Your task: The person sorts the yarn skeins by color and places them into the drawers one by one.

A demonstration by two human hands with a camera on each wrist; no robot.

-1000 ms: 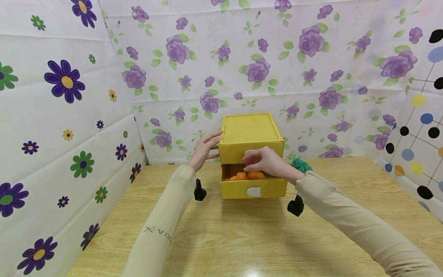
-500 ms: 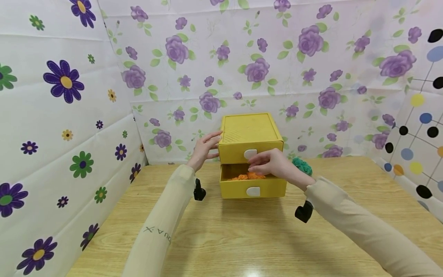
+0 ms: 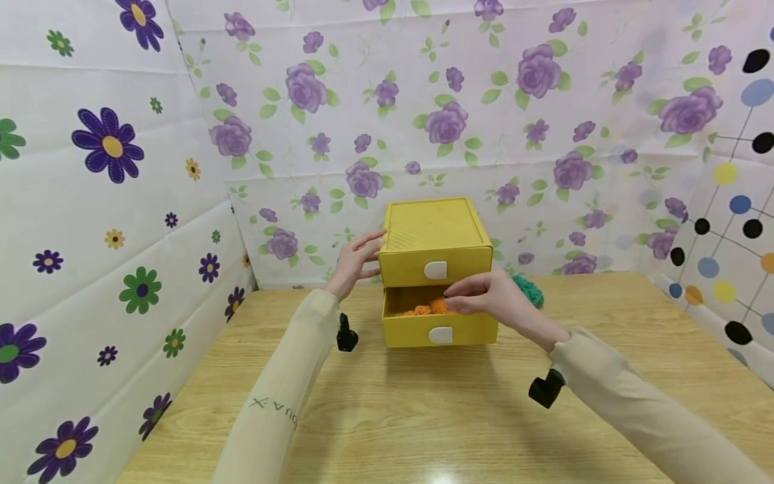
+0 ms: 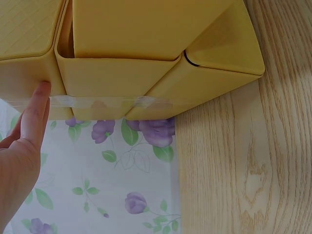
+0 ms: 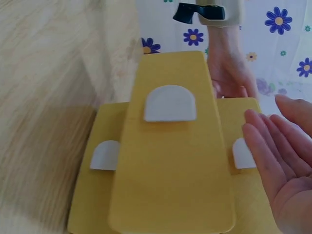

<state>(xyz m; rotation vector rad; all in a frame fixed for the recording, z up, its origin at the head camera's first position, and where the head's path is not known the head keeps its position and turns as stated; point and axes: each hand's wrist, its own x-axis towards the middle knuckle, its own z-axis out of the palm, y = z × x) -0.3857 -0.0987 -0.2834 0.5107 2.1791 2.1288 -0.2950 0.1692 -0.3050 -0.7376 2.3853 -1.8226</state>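
Note:
A yellow drawer box (image 3: 438, 225) stands on the table with its middle drawer (image 3: 441, 331) pulled out. Orange yarn-like bundles (image 3: 421, 310) lie inside that drawer. My left hand (image 3: 355, 263) rests on the box's left side; in the left wrist view, a fingertip of the left hand (image 4: 30, 134) touches the side wall. Over the drawer's right part is my right hand (image 3: 492, 299), fingers loosely bent. In the right wrist view the right hand (image 5: 291, 180) holds nothing and hovers beside the drawer's white tab (image 5: 170, 103). Part of the drawer's contents is hidden behind it.
A teal yarn bundle (image 3: 529, 290) lies on the table right of the box, partly hidden by my right hand. Floral cloth (image 3: 314, 134) hangs close behind the box. Clear tape (image 4: 141, 101) runs across the box's side. The wooden table (image 3: 423, 410) extends in front.
My right hand has moved right, away from the upper drawer's white tab, which now shows fully. The left hand stays at the box's side. The pulled-out drawer has not visibly moved.

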